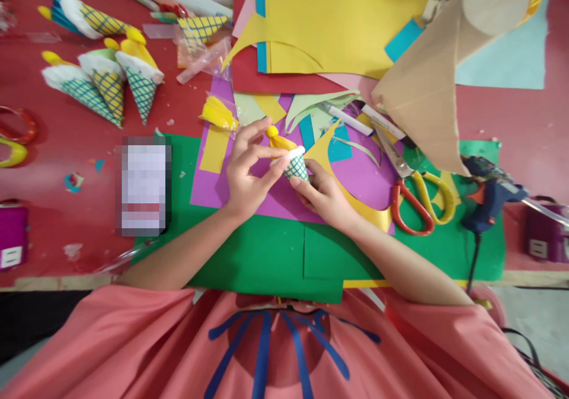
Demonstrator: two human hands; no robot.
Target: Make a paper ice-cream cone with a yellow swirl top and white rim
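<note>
Between my hands is a small craft ice cream cone (295,165) with a blue-green lattice on white, a fluffy white rim and a yellow top ending in a knob. My left hand (251,165) pinches the white rim with thumb and fingers from the left. My right hand (323,190) is closed round the lower part of the cone, hiding its tip. Both hands are over a purple sheet (213,188) that lies on green sheets (249,248). A yellow piece in clear wrap (219,113) lies just beyond my left hand.
Several finished cones (100,85) lie at the upper left. Scissors (413,194) and a glue gun (486,200) with a cord are on the right. Markers (351,119), paper scraps, a yellow sheet (347,19) and a tan cone-shaped roll (422,79) lie at the back. A blurred-out box (143,185) stands left.
</note>
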